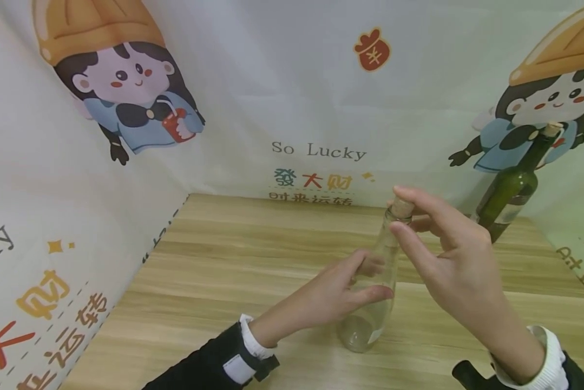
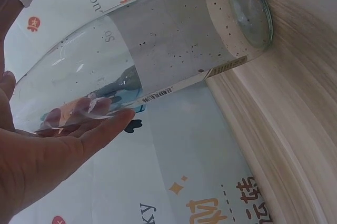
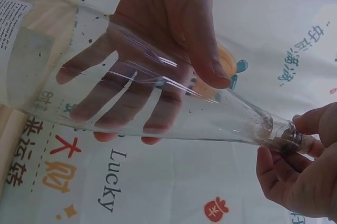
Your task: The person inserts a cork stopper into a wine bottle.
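Observation:
A clear glass bottle [image 1: 387, 257] stands upright on the wooden table, leaning slightly. My left hand [image 1: 338, 292] grips its middle; in the right wrist view the thumb lies on one side and the fingers pass behind the glass. At the bottle's mouth, my right hand [image 1: 459, 254] pinches a cork [image 1: 401, 208] between thumb and fingers. The cork sits in the neck with its top sticking out. Dark specks and a paper label with a barcode [image 2: 158, 95] show on the bottle in the left wrist view.
A green wine bottle [image 1: 508, 195] with a cork in its top and a pale label stands at the back right, behind my right hand. Printed white cloth [image 1: 253, 97] hangs behind and beside the wooden table [image 1: 214, 254].

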`<action>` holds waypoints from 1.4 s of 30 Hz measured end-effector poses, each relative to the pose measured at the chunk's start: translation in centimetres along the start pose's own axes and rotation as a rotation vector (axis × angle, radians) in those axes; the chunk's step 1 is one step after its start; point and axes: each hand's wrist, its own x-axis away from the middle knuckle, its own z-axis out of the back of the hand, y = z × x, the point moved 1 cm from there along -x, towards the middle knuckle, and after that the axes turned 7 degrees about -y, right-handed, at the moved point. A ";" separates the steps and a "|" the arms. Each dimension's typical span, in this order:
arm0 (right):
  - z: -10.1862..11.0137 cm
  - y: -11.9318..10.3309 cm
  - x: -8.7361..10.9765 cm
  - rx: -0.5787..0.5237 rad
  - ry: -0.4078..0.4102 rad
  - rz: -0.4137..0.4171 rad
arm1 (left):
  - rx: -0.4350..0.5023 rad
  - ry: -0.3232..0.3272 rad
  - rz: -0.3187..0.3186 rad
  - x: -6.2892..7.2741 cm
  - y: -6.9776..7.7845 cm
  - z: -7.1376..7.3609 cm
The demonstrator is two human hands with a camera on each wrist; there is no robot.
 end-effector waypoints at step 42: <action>-2.6 3.0 4.2 -0.033 -0.210 -0.287 | -0.254 -0.180 -0.136 1.1 -1.4 4.1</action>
